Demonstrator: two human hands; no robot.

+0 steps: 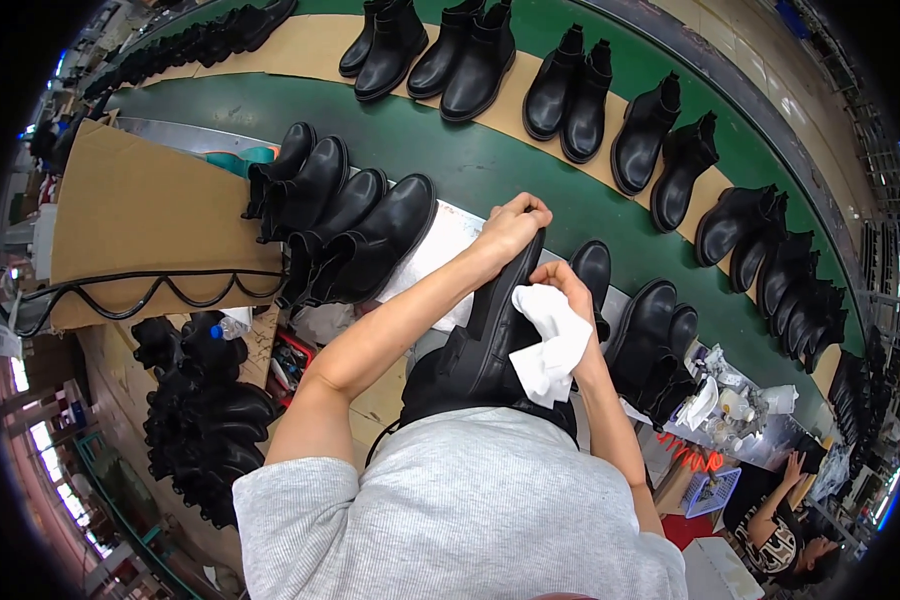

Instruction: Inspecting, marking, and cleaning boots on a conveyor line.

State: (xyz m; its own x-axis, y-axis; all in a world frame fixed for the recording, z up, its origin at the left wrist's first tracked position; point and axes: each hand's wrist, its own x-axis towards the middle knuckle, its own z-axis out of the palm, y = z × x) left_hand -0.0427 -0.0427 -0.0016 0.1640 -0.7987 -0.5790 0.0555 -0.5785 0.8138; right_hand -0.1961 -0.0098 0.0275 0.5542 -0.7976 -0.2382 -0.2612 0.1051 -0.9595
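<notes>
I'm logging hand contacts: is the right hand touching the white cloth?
Touching: the head view shows the right hand holding the white cloth, whose folds spill from its grasp.

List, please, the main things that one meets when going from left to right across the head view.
Broad brown cardboard sheet, four glossy black ankle boots grouped together, black boot held at the centre, crumpled white wipe, lavender plastic basket, another person in a patterned black top.
</notes>
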